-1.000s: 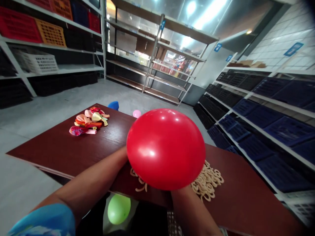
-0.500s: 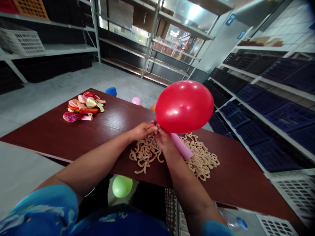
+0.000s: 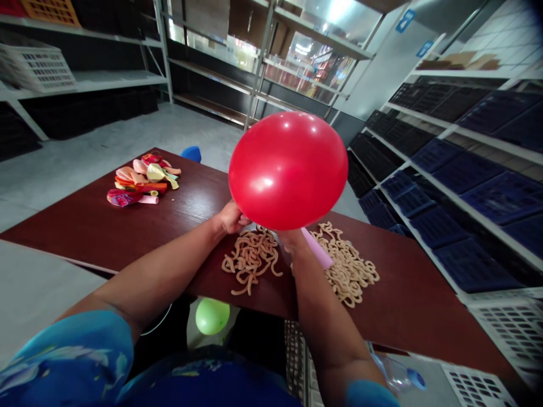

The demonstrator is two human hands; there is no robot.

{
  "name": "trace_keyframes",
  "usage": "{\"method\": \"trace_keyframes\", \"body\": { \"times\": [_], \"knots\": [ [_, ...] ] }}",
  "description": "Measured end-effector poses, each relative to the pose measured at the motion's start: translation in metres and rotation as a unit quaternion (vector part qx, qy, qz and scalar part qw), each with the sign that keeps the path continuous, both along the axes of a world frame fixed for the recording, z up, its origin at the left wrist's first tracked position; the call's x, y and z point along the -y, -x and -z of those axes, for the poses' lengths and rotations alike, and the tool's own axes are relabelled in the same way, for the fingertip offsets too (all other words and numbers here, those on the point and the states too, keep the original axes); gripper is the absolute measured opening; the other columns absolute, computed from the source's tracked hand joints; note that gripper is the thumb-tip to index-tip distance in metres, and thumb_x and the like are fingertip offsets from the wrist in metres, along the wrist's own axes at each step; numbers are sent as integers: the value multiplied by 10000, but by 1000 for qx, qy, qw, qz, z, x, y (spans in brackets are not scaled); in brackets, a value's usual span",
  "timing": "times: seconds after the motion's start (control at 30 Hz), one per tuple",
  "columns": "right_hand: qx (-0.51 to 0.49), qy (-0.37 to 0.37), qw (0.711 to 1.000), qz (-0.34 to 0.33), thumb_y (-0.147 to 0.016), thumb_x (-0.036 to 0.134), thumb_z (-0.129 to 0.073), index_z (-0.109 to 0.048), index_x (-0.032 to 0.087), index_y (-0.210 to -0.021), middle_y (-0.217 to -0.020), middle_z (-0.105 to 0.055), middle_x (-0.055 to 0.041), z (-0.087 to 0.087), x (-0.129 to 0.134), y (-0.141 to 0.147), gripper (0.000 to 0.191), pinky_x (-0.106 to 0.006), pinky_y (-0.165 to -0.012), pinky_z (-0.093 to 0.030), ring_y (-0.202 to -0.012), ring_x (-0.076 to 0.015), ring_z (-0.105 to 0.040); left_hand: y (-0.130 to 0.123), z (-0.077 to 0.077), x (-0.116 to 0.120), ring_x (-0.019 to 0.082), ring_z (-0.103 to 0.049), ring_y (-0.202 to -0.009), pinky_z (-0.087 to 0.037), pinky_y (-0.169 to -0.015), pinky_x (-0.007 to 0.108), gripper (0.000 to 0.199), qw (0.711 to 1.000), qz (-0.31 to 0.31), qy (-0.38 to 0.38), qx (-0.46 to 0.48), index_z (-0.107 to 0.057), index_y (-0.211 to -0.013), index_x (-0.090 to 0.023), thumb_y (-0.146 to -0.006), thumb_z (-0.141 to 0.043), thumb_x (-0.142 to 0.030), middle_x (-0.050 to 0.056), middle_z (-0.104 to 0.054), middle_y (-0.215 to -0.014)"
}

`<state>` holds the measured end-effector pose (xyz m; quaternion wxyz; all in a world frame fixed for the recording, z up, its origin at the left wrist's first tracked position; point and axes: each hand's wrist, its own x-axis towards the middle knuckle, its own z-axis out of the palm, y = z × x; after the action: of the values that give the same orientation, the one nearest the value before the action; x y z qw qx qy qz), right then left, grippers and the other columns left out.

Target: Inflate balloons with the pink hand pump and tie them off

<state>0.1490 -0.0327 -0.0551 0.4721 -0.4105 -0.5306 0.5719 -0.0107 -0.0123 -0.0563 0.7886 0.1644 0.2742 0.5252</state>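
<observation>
A large inflated red balloon [image 3: 288, 169] hangs over the middle of the dark brown table [image 3: 182, 226]. Below its left edge is my left hand [image 3: 233, 217], fingers partly curled and their tips hidden behind the balloon. My right hand [image 3: 292, 239] is under the balloon's lower edge, and its fingers are out of sight. Beside my right wrist lies a pink cylinder [image 3: 317, 249]. Two heaps of tan curved strips rest on the table, a smaller heap [image 3: 252, 257] between my forearms and a larger heap [image 3: 350, 268] to the right.
Several uninflated balloons [image 3: 144, 180] lie at the table's far left. A green balloon [image 3: 212, 316] is below the near edge. A plastic bottle [image 3: 401, 376] and white crates [image 3: 475, 390] are at lower right. Shelves with dark blue crates [image 3: 462, 232] line the right side.
The red balloon has moved left and looks larger, now covering the fingers. My left hand has shifted left, apart from my right hand, which has moved slightly right.
</observation>
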Motion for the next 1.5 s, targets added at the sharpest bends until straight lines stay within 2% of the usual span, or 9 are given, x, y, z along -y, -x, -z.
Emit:
{"method": "trace_keyframes", "body": {
  "times": [0.1, 0.2, 0.33, 0.63, 0.87, 1.1, 1.3, 1.4, 1.5],
  "knots": [
    [125, -81, 985, -81, -618, 303, -735, -659, 199, -685, -802, -619, 1, -10, 4, -14, 145, -297, -824, -439, -823, -149, -561, 10, -5, -6, 32, -235, -329, -117, -299, 129, 218, 997, 49, -32, 41, -431, -573, -138, -784, -448, -87, -44, -303, -467],
    [279, -156, 929, -187, -661, 315, -709, -689, 204, -736, -851, -590, -7, -13, 7, -19, 136, -278, -805, -436, -812, -134, -559, 16, -6, -10, 33, -261, -347, -135, -295, 122, 160, 995, 38, -52, 82, -469, -670, -136, -826, -434, -125, -45, -324, -514],
    [335, -196, 892, -231, -682, 292, -694, -689, 202, -726, -805, -558, -1, -8, 7, -16, 101, -261, -752, -442, -787, -128, -547, 17, -2, -13, 33, -289, -356, -158, -297, 117, 175, 994, 33, -56, 89, -468, -691, -133, -857, -421, -160, -44, -338, -523],
    [77, -117, 990, -30, -798, 379, -582, -541, 225, -858, -698, -629, 34, -3, 6, -13, 171, -193, -404, -372, -434, -72, -499, 11, -4, -6, 60, -473, -431, -256, -317, 120, 148, 993, 83, -63, -54, -492, -739, -123, -861, -431, -181, 84, -612, -724],
    [18, -153, 986, 68, -788, 361, -600, -521, 212, -838, -725, -662, 10, -5, 5, -7, 176, -204, -467, -440, -526, -94, -576, 8, 0, -2, 21, -312, -328, -188, -290, 124, 166, 981, 144, -73, -104, -487, -745, -134, -868, -444, -237, 35, -570, -622],
    [27, -177, 977, 117, -790, 364, -592, -522, 193, -839, -806, -674, -21, -6, 3, -7, 192, -218, -488, -446, -538, -93, -574, 1, 2, 0, 44, -405, -382, -259, -315, 147, 167, 972, 160, -69, -158, -510, -793, -127, -875, -427, -246, 76, -621, -704],
    [35, -176, 972, 152, -786, 358, -592, -523, 192, -831, -701, -641, 10, -2, 0, -9, 186, -191, -441, -393, -489, -78, -532, 0, 6, 1, 18, -259, -360, -141, -337, 153, 194, 958, 171, -128, -190, -487, -759, -148, -811, -537, -328, -32, -451, -596],
    [42, -172, 969, 169, -769, 362, -605, -523, 189, -819, -676, -633, 25, -2, -2, -11, 197, -188, -420, -367, -417, -53, -457, 1, 15, -2, 37, -285, -402, -194, -371, 175, 259, 921, 134, -212, -299, -522, -751, -142, -812, -516, -394, -35, -417, -585],
    [28, -154, 972, 177, -744, 368, -624, -520, 182, -804, -649, -635, 24, -5, 1, -11, 222, -182, -379, -315, -377, -45, -412, 6, 24, -11, 85, -406, -510, -337, -489, 215, 308, 822, 78, -339, -450, -562, -733, -144, -848, -437, -402, -5, -472, -611]
  ]
}}
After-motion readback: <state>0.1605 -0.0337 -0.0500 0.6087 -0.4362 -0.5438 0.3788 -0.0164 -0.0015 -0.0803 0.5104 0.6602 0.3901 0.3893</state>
